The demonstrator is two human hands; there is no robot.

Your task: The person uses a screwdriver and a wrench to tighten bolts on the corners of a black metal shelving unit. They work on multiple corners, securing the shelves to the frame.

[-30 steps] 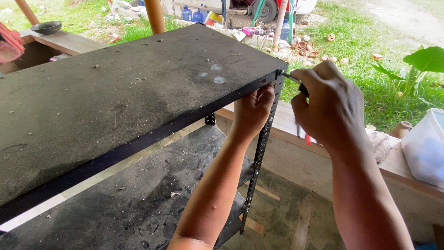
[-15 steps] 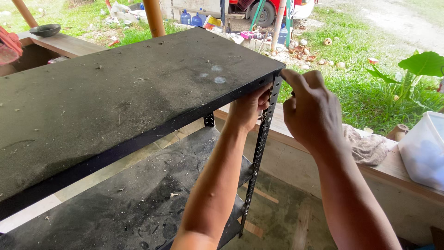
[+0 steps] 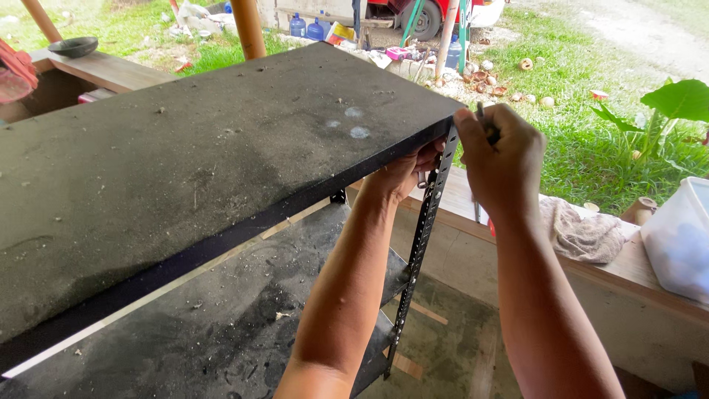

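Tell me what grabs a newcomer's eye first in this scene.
A dusty black shelf board fills the left and centre, above a second dark lower shelf. At its right front corner both hands meet at the perforated black metal upright: the left hand reaches under the board, while the right hand grips a thin dark tool at the corner. Behind lies bright green grass.
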